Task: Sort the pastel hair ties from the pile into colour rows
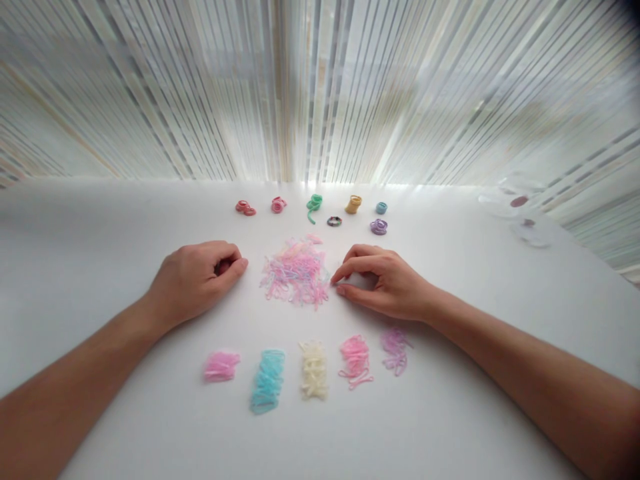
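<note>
Elastic bands (296,273), pastel and tangled, left hand (196,280) curled alongside, right hand (383,283) perhaps pinching one

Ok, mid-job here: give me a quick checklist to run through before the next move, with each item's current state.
Right hand at the edge of the loose elastic band pile: ok, fingertips are there.
Band pinched in the right hand: cannot tell.
Left hand apart from the pile: ok.
Turquoise bands apart from cream bands: ok.
Lilac bands tightly gathered: not ok, loosely spread.
Contents of the clear object, top right: cannot tell, blurred.
</note>
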Demonstrator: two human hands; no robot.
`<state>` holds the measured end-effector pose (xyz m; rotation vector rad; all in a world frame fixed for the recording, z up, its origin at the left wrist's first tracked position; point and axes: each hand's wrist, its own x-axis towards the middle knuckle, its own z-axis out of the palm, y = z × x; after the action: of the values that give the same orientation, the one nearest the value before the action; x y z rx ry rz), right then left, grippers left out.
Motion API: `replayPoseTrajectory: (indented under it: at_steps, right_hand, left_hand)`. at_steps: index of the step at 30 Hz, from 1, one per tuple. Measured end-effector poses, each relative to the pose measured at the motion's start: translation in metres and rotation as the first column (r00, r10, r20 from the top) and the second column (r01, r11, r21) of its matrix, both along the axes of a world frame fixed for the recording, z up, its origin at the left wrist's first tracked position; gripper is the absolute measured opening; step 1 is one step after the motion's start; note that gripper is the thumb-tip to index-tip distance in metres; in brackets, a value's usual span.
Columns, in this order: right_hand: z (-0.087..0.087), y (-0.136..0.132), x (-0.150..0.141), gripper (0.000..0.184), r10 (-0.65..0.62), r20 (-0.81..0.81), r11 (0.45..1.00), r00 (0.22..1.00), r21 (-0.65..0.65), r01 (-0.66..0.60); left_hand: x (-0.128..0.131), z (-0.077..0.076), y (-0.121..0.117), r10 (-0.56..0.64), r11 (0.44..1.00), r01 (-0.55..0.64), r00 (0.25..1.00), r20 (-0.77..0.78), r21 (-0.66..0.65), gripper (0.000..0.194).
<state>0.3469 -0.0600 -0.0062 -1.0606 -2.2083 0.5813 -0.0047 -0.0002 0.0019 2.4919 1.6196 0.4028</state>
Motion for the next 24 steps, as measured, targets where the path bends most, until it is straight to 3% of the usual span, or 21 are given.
replayPoseTrajectory:
  at_steps: [8,24]
  right_hand:
    - [-0.0018,0.0006,0.001,0.009,-0.004,-0.014,1.0,1.0,-0.008,0.004]
    - [-0.0006,0.0003,-0.0004,0.017,-0.024,0.024,0.999,0.999,-0.031,0.025]
  left_hand:
    - [0.0005,0.0008,-0.0012,0.001,1.0,-0.001,1.0,0.005,-0.004,0.04]
    - [0.0017,0.0028,-0.0014,0.002,1.0,-0.002,1.0,0.008,-0.008,0.039]
